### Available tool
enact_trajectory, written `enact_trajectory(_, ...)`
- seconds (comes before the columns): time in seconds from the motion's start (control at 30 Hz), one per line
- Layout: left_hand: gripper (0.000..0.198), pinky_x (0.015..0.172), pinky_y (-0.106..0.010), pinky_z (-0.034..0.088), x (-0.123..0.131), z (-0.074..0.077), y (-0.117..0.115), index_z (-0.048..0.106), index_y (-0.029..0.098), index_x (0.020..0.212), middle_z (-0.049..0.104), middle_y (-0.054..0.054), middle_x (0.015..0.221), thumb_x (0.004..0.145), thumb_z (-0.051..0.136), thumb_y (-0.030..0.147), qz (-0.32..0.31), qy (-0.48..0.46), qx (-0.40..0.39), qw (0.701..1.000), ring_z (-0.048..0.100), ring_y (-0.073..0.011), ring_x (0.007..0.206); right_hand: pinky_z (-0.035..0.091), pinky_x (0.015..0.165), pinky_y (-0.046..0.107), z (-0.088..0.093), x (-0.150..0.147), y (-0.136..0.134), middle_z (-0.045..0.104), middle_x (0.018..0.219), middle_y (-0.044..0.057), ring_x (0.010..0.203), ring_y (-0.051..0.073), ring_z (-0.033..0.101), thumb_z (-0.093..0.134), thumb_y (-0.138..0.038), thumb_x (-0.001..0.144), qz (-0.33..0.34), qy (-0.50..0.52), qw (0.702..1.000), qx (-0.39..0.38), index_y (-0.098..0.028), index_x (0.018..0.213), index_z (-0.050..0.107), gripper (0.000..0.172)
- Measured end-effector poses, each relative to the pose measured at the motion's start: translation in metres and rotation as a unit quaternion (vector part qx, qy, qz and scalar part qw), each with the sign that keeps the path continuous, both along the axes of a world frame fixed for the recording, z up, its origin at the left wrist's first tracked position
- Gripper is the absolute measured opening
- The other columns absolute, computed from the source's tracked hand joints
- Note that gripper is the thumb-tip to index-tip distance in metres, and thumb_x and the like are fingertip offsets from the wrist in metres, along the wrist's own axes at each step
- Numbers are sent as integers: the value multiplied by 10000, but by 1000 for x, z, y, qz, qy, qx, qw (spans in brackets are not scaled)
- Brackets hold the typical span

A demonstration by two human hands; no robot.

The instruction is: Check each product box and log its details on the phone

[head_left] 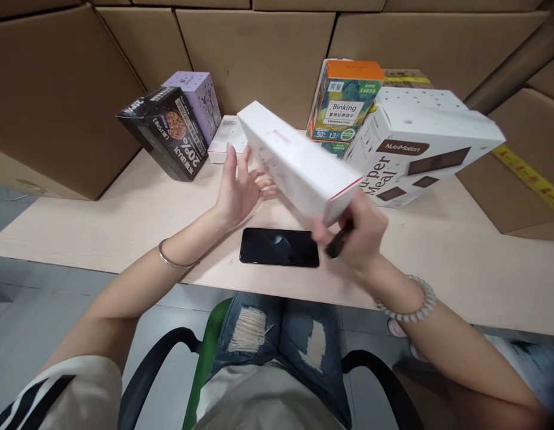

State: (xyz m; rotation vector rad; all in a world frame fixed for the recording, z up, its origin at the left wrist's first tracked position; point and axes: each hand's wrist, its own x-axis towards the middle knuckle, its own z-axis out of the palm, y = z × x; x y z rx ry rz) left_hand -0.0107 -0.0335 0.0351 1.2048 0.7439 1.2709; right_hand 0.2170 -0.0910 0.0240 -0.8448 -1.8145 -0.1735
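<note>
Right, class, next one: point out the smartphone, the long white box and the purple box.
Smartphone point(279, 247), head view: on its dark screen.
Long white box point(299, 161), head view: on its broad upper face.
Purple box point(202, 103), head view: on its patterned side.

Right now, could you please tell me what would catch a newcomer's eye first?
Probably the long white box, tilted above the table, its near end in the fingers of the right hand. Next, perhaps, the dark phone flat nearer the camera, then the orange-topped Binking box at the back, right of centre.
</note>
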Motion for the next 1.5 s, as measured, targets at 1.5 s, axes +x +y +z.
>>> enact_trajectory(1.5, 216, 1279, -676, 363, -39, -9, 23, 697, 399, 1193, 765, 3, 1316, 997, 669, 485, 174, 431, 486, 740, 648, -311, 1344, 348, 527, 406, 11, 18, 7, 447, 553, 12, 499, 208, 450, 490, -481, 1012, 121, 213, 969, -13, -288, 735, 651, 374)
